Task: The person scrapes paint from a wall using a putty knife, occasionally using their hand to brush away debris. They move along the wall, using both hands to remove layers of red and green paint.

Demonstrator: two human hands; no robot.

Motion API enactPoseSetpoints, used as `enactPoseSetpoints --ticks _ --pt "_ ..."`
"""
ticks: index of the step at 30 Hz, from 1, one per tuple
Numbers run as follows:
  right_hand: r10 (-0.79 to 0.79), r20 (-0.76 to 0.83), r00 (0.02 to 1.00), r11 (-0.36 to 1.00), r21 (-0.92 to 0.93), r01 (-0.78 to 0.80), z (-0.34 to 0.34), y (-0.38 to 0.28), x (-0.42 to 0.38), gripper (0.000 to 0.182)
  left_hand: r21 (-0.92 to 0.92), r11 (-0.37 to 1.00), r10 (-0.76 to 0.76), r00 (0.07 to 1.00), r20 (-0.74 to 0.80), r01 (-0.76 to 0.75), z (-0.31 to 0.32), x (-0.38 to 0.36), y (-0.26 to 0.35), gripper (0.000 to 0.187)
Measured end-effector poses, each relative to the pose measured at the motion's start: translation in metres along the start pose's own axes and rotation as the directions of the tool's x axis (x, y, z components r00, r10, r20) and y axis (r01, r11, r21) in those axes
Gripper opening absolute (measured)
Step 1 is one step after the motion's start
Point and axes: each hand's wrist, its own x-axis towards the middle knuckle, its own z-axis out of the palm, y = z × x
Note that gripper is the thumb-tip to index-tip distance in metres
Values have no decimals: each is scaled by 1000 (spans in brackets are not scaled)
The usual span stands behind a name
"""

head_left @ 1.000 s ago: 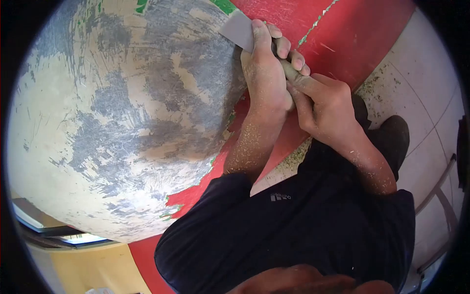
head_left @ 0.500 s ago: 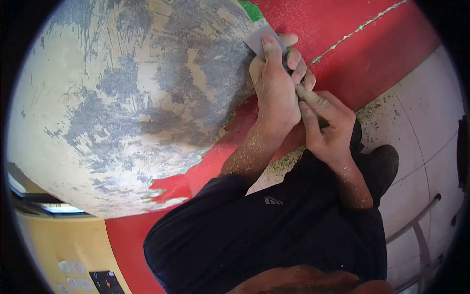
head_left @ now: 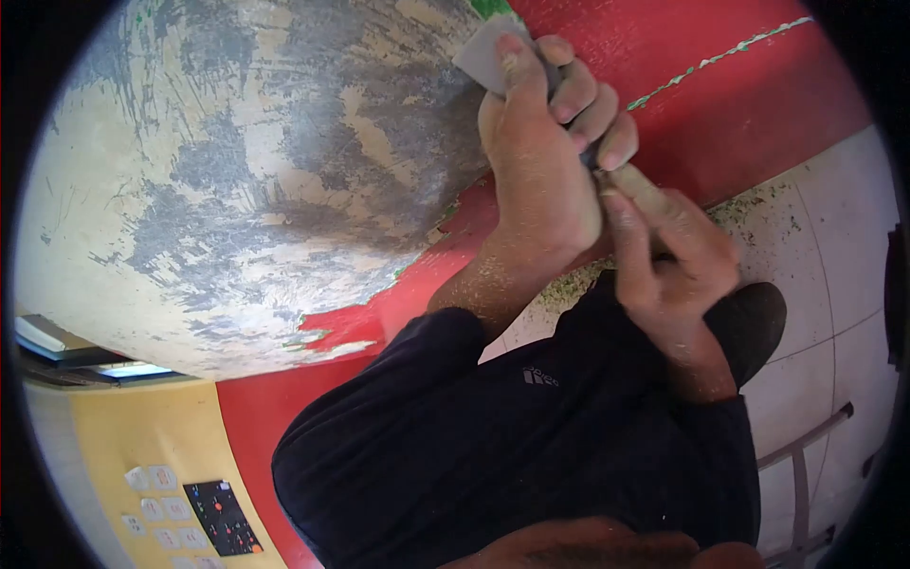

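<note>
My left hand (head_left: 540, 161) is clenched around the front of a scraper, its thumb pressed flat on the grey blade (head_left: 477, 54). The blade's edge lies against a big rounded surface (head_left: 237, 171) scraped down to grey and beige patches. My right hand (head_left: 673, 256) sits just behind and grips the rear of the scraper's handle (head_left: 633, 187). Pale dust and flakes cover both forearms. Next to the blade, a red painted area (head_left: 701, 104) with a thin green chipped line borders the scraped patch.
White floor tiles (head_left: 825, 256) strewn with paint flakes lie at the right, with a dark shoe (head_left: 754, 322) on them. A metal frame (head_left: 806, 455) is at the lower right. A yellow wall (head_left: 142, 427) with switches and a black panel (head_left: 223, 517) shows at the lower left.
Both hands and the scraper slid down-right along the surface, then back up-left. The hands now look larger and nearer, and the view has shifted a little.
</note>
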Motion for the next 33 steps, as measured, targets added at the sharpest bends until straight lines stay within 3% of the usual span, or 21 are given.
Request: enactPoseSetpoints --ticks 2,3,6,9,12,14,15,17,19,21,22,25,27,30,33 --pt "4 9 1000 1000 17 -5 -3 7 4 25 66 998 5 999 -34 -2 -4 -1 -5 27" --pt "-87 -15 996 996 -15 87 0 11 -1 24 97 995 3 999 -46 2 -4 -2 -6 27" --pt "-105 5 994 993 -54 105 -3 -1 4 23 60 993 -97 995 -8 97 0 -1 3 24" --pt "-20 -20 1000 1000 22 20 0 2 4 23 -51 998 -25 1000 -16 24 6 2 0 35" --pt "35 34 999 999 22 -36 -10 2 -4 24 6 995 -97 994 -44 98 -8 -8 -8 36" --pt "-3 88 996 1000 1 3 -11 3 0 23 52 998 27 999 19 -28 -2 9 -4 37" --pt "77 61 995 993 80 -82 -6 1 9 22 74 994 84 996 30 -86 -2 11 -2 37" --pt "33 55 998 997 72 -37 0 -8 17 22 259 946 155 973 171 -196 -9 17 10 40" --pt "-59 59 997 998 -14 60 1 -5 11 24 295 948 94 991 95 -118 -8 9 13 44" --pt "88 46 995 995 -40 -86 -5 -10 -4 23 117 984 -112 974 -195 137 -7 -18 -7 48" --pt "174 49 984 984 -48 -172 -6 -11 -8 22 91 987 -117 984 -138 130 -7 -16 -13 48" --pt "58 6 998 998 -39 -58 -1 -4 0 22 99 986 -133 991 20 130 -8 -17 -10 47" --pt "-28 -40 999 1000 -16 27 2 -1 -4 20 68 980 -191 980 47 188 -15 -21 -12 45" --pt "23 8 1000 988 -155 -21 -4 -11 -6 18 31 985 -175 977 119 172 -10 -9 -9 43" --pt "-13 -48 999 999 -43 11 -2 -10 1 18 13 984 -180 975 134 180 -12 -8 -8 41"
